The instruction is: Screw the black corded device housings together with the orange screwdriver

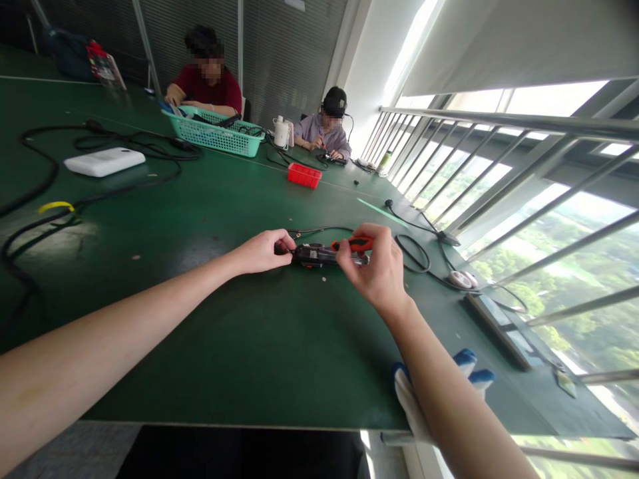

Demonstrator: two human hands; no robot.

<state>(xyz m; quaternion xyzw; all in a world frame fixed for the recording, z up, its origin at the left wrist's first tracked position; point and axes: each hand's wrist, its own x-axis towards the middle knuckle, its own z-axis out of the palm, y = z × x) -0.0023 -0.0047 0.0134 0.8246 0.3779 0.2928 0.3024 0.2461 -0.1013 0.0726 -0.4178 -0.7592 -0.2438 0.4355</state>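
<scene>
Head view, near to far. Glove (410, 402), white with blue fingertips: on the table (279, 346), nearer than the right grip (377, 266) and partly beneath that forearm. Right grip: fingers closed around an orange-and-black handle (360, 244), held just above and alongside the dark device's right end. Dark device (315, 255), one, long and narrow, with small orange-red details: directly between the two grips, laid lengthwise from one to the other; whether it touches the table cannot be told. Left grip (262, 253): thumb and fingers pinched onto the device's left end.

Black cable (417, 256): looped just right of the right grip. Dark-framed panel (499, 330): farther right and nearer. White plug pieces (462, 279): right of the right grip, beyond the panel. Yellow band (56, 206): well left of and beyond the left grip. Pale green strip (382, 211): beyond the right grip. White box (104, 161), rounded corners: beyond and left of the left grip. Red tray (304, 176): straight beyond both grips. Turquoise basket (214, 138), perforated, holding dark items: beyond the left grip. White bottle (281, 132): right of the basket. Co-worker (335, 103), black cap, its front mark too small to read: beyond the bottle. Second co-worker (217, 86), dark red top: behind the basket. Red package (104, 65): far left of the grips; markings too blurred to read.
</scene>
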